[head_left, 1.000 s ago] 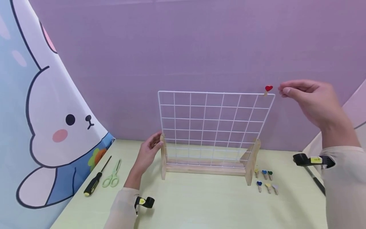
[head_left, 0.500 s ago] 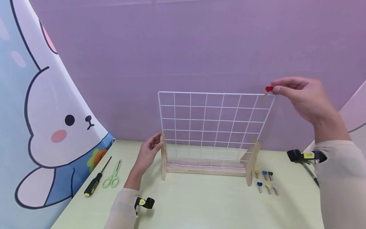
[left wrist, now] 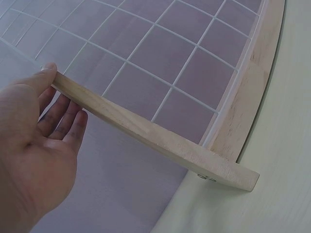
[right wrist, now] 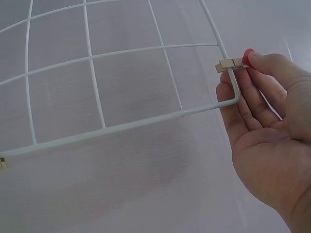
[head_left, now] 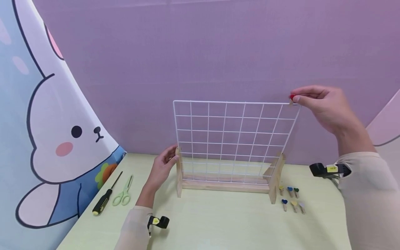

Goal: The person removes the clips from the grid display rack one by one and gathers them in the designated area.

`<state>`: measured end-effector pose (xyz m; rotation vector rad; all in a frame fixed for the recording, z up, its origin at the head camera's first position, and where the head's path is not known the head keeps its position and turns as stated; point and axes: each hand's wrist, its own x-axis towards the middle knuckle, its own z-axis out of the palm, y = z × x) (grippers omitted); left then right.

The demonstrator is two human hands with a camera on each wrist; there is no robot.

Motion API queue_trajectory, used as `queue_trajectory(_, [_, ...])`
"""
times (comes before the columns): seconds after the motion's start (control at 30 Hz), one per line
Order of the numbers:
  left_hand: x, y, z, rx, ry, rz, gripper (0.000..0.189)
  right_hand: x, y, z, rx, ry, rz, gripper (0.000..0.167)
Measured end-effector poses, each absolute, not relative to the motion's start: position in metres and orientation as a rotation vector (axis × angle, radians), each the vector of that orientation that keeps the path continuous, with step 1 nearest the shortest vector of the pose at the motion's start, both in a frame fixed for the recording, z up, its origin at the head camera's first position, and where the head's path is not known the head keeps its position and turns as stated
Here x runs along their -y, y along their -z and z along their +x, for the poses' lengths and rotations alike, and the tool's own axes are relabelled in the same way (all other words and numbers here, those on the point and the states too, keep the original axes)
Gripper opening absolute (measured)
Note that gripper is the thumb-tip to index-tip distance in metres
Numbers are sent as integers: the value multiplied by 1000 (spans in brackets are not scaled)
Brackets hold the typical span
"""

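My right hand (head_left: 325, 106) pinches a small wooden clothespin (right wrist: 232, 64) with a red heart on it. Thumb and fingertips cover most of the heart. The clothespin is clipped over the top wire of a white wire grid (head_left: 226, 102), near its right corner. The grid stands upright in a wooden stand (head_left: 225, 185). Low on the left, my left hand (head_left: 160, 168) holds the top of the stand's left upright (left wrist: 126, 119), thumb on one side and fingers on the other.
Several heart clothespins (head_left: 284, 202) in blue, yellow, green and white lie right of the stand. A screwdriver (head_left: 102, 202) and green scissors (head_left: 125, 194) lie on the table's left. Behind rises a purple backdrop (head_left: 218, 48), with a rabbit-print cloth (head_left: 53, 114) at left.
My right hand has moved left from beside the red-heart clothespin and now pinches it. The clothespin stays on the top wire. My left hand keeps its place on the upright.
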<state>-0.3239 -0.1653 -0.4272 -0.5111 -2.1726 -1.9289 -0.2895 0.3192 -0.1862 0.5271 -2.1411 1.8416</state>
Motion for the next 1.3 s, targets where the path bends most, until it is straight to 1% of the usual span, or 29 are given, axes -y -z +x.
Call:
queue_trajectory(0.13, [164,427,-324,2167,1937,-505,52,-319,187,-290,2105,-1897,539,22])
queue_trajectory(0.3, [163,425,-324,2164,1937,-509,52,-320,188,-289,2109,-1940,483,24])
queue_trajectory(0.7, [163,425,-325,2167,1936,-508,51,-318,186,-287,2131,-1871,392,23])
queue_trajectory(1.13, [163,427,-325,2154,1970,-523,52,-316,187,-286,2229,-1675,288,27])
queue_trajectory(1.3, [164,428,-325,2162,1960,-517,52,-313,190,-287,2142,-1754,309,27])
